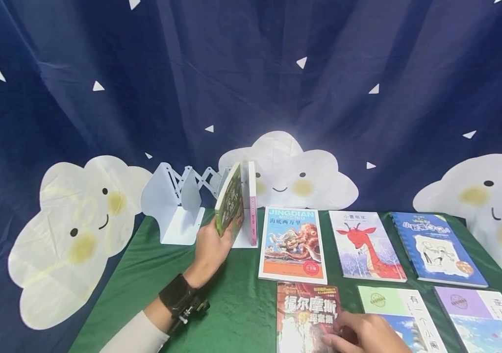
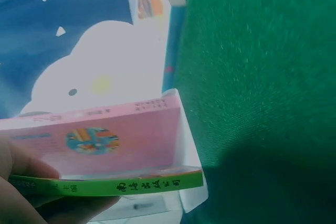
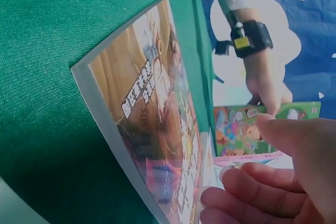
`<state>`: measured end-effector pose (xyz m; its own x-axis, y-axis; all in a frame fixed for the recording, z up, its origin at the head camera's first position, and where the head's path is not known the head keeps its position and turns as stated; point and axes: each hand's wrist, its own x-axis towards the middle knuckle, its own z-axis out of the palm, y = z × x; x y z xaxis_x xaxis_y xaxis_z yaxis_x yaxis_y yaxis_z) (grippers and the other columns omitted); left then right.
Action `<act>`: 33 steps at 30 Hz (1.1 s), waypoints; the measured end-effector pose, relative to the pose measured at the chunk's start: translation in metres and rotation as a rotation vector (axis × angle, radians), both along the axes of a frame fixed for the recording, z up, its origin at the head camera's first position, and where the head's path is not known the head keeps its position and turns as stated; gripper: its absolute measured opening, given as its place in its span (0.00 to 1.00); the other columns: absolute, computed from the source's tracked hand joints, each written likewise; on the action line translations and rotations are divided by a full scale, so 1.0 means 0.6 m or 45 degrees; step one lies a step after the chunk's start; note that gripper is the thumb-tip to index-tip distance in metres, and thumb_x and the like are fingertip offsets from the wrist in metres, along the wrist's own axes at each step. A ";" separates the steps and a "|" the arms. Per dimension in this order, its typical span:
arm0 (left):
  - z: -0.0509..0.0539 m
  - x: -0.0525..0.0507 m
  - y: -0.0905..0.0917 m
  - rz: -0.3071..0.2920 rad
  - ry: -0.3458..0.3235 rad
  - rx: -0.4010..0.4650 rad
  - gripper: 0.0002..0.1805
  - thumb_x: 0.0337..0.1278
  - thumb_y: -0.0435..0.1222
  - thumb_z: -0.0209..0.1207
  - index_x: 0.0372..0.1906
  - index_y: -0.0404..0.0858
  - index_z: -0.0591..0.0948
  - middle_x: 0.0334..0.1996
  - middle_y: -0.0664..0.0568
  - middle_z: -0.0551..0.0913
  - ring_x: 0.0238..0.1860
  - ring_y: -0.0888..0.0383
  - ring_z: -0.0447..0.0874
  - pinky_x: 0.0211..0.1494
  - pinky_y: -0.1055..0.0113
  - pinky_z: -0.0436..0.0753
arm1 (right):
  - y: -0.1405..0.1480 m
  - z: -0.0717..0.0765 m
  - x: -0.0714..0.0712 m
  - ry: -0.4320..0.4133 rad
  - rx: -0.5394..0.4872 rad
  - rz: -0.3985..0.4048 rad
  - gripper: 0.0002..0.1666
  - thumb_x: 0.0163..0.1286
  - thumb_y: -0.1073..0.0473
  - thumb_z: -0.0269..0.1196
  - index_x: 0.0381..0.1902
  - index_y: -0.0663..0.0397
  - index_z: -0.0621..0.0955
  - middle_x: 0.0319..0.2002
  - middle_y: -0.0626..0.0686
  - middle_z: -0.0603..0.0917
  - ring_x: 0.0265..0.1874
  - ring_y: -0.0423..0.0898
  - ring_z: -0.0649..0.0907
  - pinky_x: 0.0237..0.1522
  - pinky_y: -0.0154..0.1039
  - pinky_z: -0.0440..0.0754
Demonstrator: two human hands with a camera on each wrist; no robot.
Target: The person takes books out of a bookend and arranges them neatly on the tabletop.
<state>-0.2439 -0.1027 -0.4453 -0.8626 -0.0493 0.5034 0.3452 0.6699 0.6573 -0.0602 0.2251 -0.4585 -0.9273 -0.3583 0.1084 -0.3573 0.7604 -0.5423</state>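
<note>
My left hand [image 1: 213, 250] grips a thin green book [image 1: 230, 202] by its near edge, holding it upright and slightly slanted. In the left wrist view, thumb and fingers pinch the green spine [image 2: 152, 184]. Right beside it stands a book with a white and pink spine [image 1: 253, 215] on the pale expandable book rack [image 1: 180, 226]. My right hand [image 1: 367, 333] is at the right edge of a red-brown book with white lettering [image 1: 301, 318], lying flat. The right wrist view has thumb and loosely bent fingers apart, close to that book; whether they touch it I cannot tell.
Flat on the green cloth [image 1: 145, 294] lie an octopus-cover book [image 1: 292, 245], a red deer book [image 1: 367, 245], a blue book [image 1: 438, 247], a green-and-white book [image 1: 403, 318] and a purple-and-white book [image 1: 487, 318]. A dark blue curtain [image 1: 251, 73] with clouds hangs behind.
</note>
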 end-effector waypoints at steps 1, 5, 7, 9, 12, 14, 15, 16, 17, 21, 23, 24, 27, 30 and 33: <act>0.002 0.006 -0.003 -0.004 0.002 0.007 0.15 0.59 0.29 0.63 0.50 0.29 0.85 0.40 0.32 0.91 0.40 0.36 0.92 0.41 0.42 0.90 | 0.000 0.001 0.000 -0.013 -0.008 -0.012 0.12 0.68 0.40 0.70 0.29 0.34 0.82 0.19 0.26 0.69 0.19 0.22 0.68 0.22 0.25 0.66; 0.012 0.031 -0.014 -0.040 -0.011 0.053 0.16 0.59 0.30 0.65 0.51 0.27 0.85 0.41 0.31 0.90 0.42 0.36 0.92 0.45 0.42 0.91 | 0.001 0.005 -0.001 -0.091 -0.014 -0.052 0.13 0.68 0.38 0.70 0.35 0.37 0.84 0.23 0.27 0.74 0.23 0.23 0.71 0.24 0.26 0.69; 0.016 0.045 -0.019 -0.058 -0.025 0.074 0.16 0.59 0.30 0.66 0.52 0.27 0.85 0.42 0.31 0.90 0.43 0.37 0.93 0.47 0.43 0.91 | 0.003 0.009 -0.003 -0.170 0.000 -0.079 0.17 0.68 0.37 0.69 0.41 0.40 0.84 0.27 0.29 0.79 0.25 0.24 0.72 0.27 0.27 0.72; 0.021 0.059 -0.024 -0.074 -0.034 0.093 0.17 0.59 0.30 0.67 0.52 0.27 0.85 0.44 0.32 0.90 0.44 0.38 0.93 0.49 0.44 0.91 | 0.005 0.012 -0.003 -0.241 0.030 -0.124 0.22 0.67 0.34 0.69 0.46 0.42 0.84 0.33 0.32 0.83 0.28 0.25 0.74 0.30 0.29 0.75; 0.030 0.081 -0.033 -0.095 -0.040 0.107 0.19 0.58 0.29 0.67 0.55 0.27 0.85 0.46 0.33 0.90 0.46 0.39 0.93 0.51 0.45 0.90 | 0.006 0.016 -0.004 -0.315 0.089 -0.206 0.32 0.64 0.30 0.68 0.55 0.44 0.83 0.42 0.36 0.87 0.34 0.27 0.77 0.37 0.31 0.81; 0.037 0.096 -0.038 -0.103 -0.045 0.103 0.19 0.59 0.28 0.66 0.55 0.27 0.85 0.46 0.33 0.90 0.46 0.40 0.93 0.50 0.46 0.91 | 0.005 0.018 -0.005 -0.317 0.116 -0.250 0.37 0.62 0.27 0.69 0.59 0.43 0.81 0.46 0.37 0.88 0.38 0.29 0.79 0.41 0.34 0.84; 0.041 0.104 -0.041 -0.112 -0.054 0.104 0.19 0.59 0.27 0.66 0.55 0.27 0.85 0.46 0.33 0.90 0.46 0.40 0.93 0.51 0.46 0.91 | 0.004 0.020 -0.005 -0.317 0.123 -0.268 0.39 0.61 0.27 0.69 0.61 0.42 0.80 0.48 0.37 0.88 0.40 0.31 0.81 0.43 0.36 0.85; 0.045 0.112 -0.043 -0.123 -0.068 0.105 0.19 0.59 0.27 0.66 0.55 0.27 0.85 0.46 0.33 0.90 0.46 0.40 0.93 0.50 0.47 0.91 | 0.004 0.021 -0.005 -0.326 0.118 -0.278 0.40 0.61 0.27 0.69 0.63 0.42 0.79 0.50 0.38 0.88 0.42 0.33 0.82 0.45 0.38 0.86; 0.049 0.121 -0.045 -0.129 -0.089 0.111 0.19 0.59 0.26 0.66 0.55 0.27 0.85 0.46 0.34 0.90 0.46 0.41 0.93 0.49 0.48 0.91 | 0.004 0.023 -0.006 -0.337 0.110 -0.290 0.41 0.60 0.27 0.70 0.65 0.40 0.78 0.51 0.39 0.88 0.44 0.35 0.83 0.46 0.40 0.86; 0.064 0.153 -0.051 -0.189 -0.180 0.161 0.20 0.58 0.25 0.66 0.58 0.30 0.84 0.49 0.35 0.90 0.50 0.42 0.92 0.52 0.51 0.91 | 0.004 0.028 -0.005 -0.343 0.059 -0.300 0.45 0.60 0.28 0.71 0.69 0.40 0.74 0.57 0.42 0.86 0.51 0.45 0.86 0.48 0.42 0.86; 0.071 0.168 -0.051 -0.235 -0.214 0.190 0.23 0.58 0.25 0.66 0.60 0.32 0.83 0.51 0.37 0.90 0.52 0.43 0.92 0.53 0.53 0.91 | 0.003 0.030 -0.004 -0.288 0.031 -0.287 0.46 0.59 0.30 0.73 0.70 0.40 0.74 0.59 0.43 0.86 0.53 0.45 0.86 0.48 0.39 0.86; 0.074 0.174 -0.051 -0.260 -0.225 0.201 0.24 0.58 0.25 0.66 0.62 0.34 0.82 0.51 0.38 0.90 0.53 0.44 0.91 0.54 0.54 0.91 | 0.003 0.030 -0.004 -0.245 0.016 -0.270 0.46 0.59 0.31 0.73 0.70 0.42 0.74 0.60 0.43 0.86 0.54 0.44 0.86 0.48 0.38 0.86; 0.082 0.192 -0.048 -0.330 -0.265 0.236 0.29 0.58 0.24 0.67 0.66 0.39 0.79 0.54 0.41 0.90 0.54 0.46 0.91 0.55 0.60 0.91 | 0.003 0.032 -0.004 -0.165 -0.037 -0.241 0.47 0.58 0.33 0.76 0.70 0.42 0.73 0.61 0.43 0.85 0.55 0.39 0.86 0.49 0.36 0.86; 0.089 0.209 -0.046 -0.407 -0.356 0.297 0.33 0.58 0.24 0.67 0.69 0.45 0.77 0.57 0.45 0.89 0.56 0.48 0.90 0.57 0.66 0.89 | 0.002 0.035 -0.004 -0.201 -0.090 -0.234 0.47 0.58 0.35 0.76 0.71 0.41 0.72 0.64 0.44 0.83 0.56 0.41 0.86 0.51 0.36 0.86; 0.092 0.222 -0.046 -0.554 -0.375 0.295 0.35 0.60 0.24 0.66 0.72 0.45 0.74 0.60 0.44 0.87 0.59 0.50 0.89 0.59 0.67 0.88 | 0.002 0.036 -0.004 -0.219 -0.129 -0.218 0.48 0.59 0.37 0.76 0.72 0.38 0.70 0.65 0.45 0.83 0.59 0.44 0.86 0.52 0.36 0.86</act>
